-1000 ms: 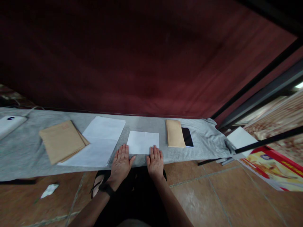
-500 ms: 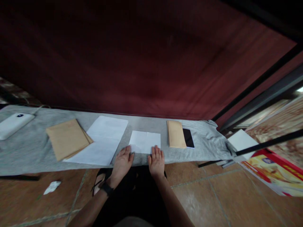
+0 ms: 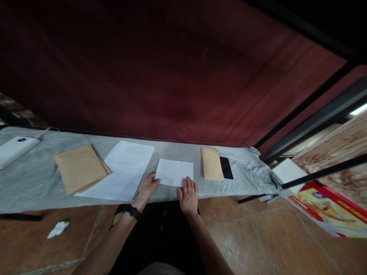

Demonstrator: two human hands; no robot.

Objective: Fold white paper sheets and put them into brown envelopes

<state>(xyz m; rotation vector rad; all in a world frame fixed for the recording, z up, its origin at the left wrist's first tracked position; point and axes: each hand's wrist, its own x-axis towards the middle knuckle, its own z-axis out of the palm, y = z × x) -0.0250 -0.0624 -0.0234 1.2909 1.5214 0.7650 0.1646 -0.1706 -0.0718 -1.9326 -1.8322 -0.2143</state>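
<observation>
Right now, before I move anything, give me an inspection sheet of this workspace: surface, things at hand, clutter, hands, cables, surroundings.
Surface: grey cloth, wrinkled toward its right end.
Things at hand: small white paper, creased, on the cloth.
Clutter: larger white sheet, partly under the left brown envelopes; right brown envelopes with a dark flat device beside them; white device at far left.
Left hand: fingers curled at the small white paper's near-left corner; grip unclear.
Right hand: open, palm down, fingertips at the near-right corner.
Cables: pale cable near the white device; connection unclear.
Surroundings: dark red curtain behind; tiled floor with a white scrap; red and yellow box at right.
</observation>
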